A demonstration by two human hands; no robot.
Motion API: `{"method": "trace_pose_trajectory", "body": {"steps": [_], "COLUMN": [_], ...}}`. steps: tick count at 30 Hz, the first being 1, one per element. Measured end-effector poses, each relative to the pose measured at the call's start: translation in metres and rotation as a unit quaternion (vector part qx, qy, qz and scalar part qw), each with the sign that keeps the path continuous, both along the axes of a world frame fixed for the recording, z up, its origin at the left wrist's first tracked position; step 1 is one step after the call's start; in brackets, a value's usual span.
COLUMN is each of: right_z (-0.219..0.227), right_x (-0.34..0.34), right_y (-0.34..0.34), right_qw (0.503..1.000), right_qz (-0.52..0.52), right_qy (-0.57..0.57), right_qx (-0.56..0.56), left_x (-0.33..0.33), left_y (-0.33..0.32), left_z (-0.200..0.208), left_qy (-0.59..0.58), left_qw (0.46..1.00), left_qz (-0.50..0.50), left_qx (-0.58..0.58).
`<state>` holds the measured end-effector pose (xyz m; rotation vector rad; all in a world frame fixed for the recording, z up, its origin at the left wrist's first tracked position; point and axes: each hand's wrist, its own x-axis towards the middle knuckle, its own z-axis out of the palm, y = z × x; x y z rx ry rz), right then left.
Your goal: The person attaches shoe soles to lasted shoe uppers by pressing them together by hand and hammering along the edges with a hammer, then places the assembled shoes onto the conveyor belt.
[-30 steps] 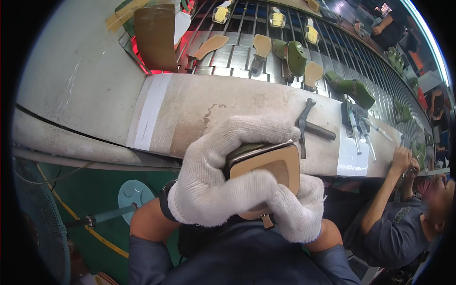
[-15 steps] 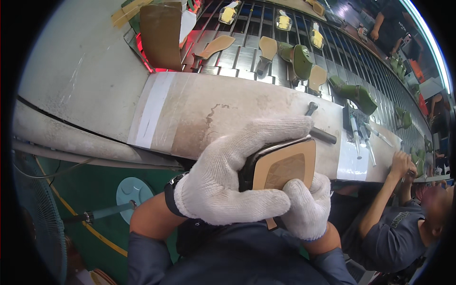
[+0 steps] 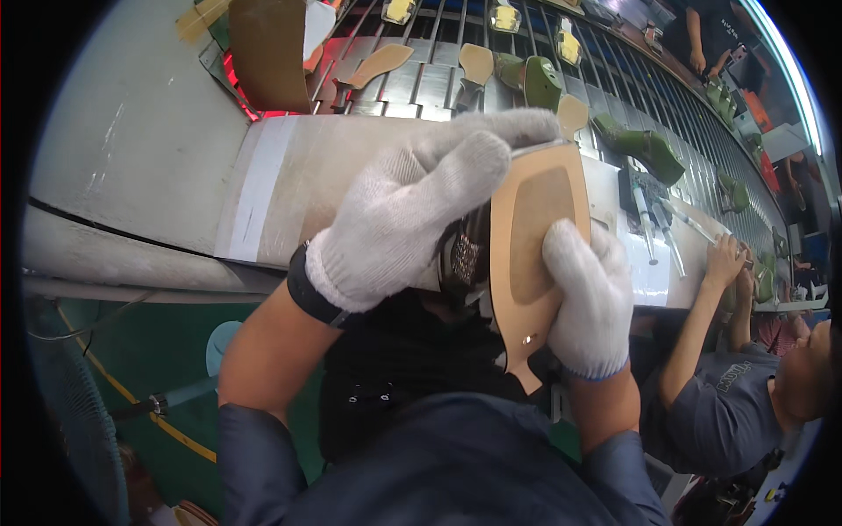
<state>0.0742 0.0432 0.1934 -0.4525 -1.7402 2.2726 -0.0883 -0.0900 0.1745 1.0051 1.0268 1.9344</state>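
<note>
Between my two white-gloved hands is a dark shoe (image 3: pixel 465 256), tipped so that its tan sole (image 3: pixel 537 230) faces me. The wide toe end points away, and the narrow heel end hangs down toward my body. My left hand (image 3: pixel 412 206) is wrapped round the upper and toe from the left, its fingertips at the sole's far edge. On the other side my right hand (image 3: pixel 589 298) grips the right edge, thumb lying on the sole. Most of the upper is hidden behind the sole and my left glove.
Beyond the bench (image 3: pixel 307 158) runs a roller conveyor with tan soles (image 3: pixel 381 66) and green shoe lasts (image 3: pixel 645 145). White-handled tools (image 3: pixel 647 223) lie at right, near a co-worker's hands (image 3: pixel 726 261). A brown board (image 3: pixel 270 57) stands far left; a fan (image 3: pixel 74 430) is lower left.
The shoe has been raised and tilted upright, so more of its sole faces me. Both hands moved up and away with it; my left thumb has come off the sole's near part toward the toe.
</note>
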Motion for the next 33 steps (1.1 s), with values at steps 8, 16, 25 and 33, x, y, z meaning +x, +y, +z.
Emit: {"method": "trace_pose_trajectory", "body": {"steps": [8, 16, 25, 33], "right_z": [-0.002, -0.009, -0.032, -0.017], "right_x": [-0.007, -0.004, 0.020, 0.031], "right_y": [0.009, 0.008, -0.008, -0.023], "right_qw": [0.997, 0.992, 0.957, 0.925], "right_qz": [-0.051, -0.063, -0.047, 0.066], "right_qy": [0.021, 0.029, 0.139, 0.096], "right_qx": [0.058, 0.104, 0.251, 0.363], "left_x": [-0.005, -0.006, 0.041, 0.067], "left_y": [0.014, 0.005, -0.022, -0.055], "left_z": [-0.009, -0.020, -0.018, 0.002], "left_qy": [0.078, 0.205, 0.085, 0.039], "left_qw": [0.996, 0.977, 0.990, 0.980], "left_qz": [0.036, 0.036, 0.099, 0.194], "left_qx": [0.033, 0.039, 0.058, -0.022]}}
